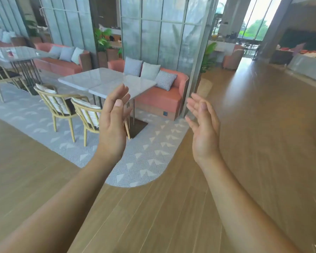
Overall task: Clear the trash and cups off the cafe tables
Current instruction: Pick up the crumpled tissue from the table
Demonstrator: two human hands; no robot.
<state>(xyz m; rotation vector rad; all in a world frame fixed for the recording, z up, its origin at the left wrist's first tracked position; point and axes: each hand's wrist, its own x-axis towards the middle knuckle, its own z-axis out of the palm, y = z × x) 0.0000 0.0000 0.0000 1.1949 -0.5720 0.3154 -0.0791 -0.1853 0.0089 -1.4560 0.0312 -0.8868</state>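
Left hand (111, 123) and right hand (204, 128) are up with loose fingers, holding nothing. The marble surface (98, 79) is just beyond them on the rug (144, 161). The rug's curved edge meets wide wood floor (263, 125) on the right. The far-left surface (27, 52) maybe has something pinkish on it, too blurry to tell.

Looked forward and down from head height, over wooden floor (244, 143) toward a marble table (91, 79) well ahead. Caught left hand (111, 125) and right hand (204, 128) close before the lens.
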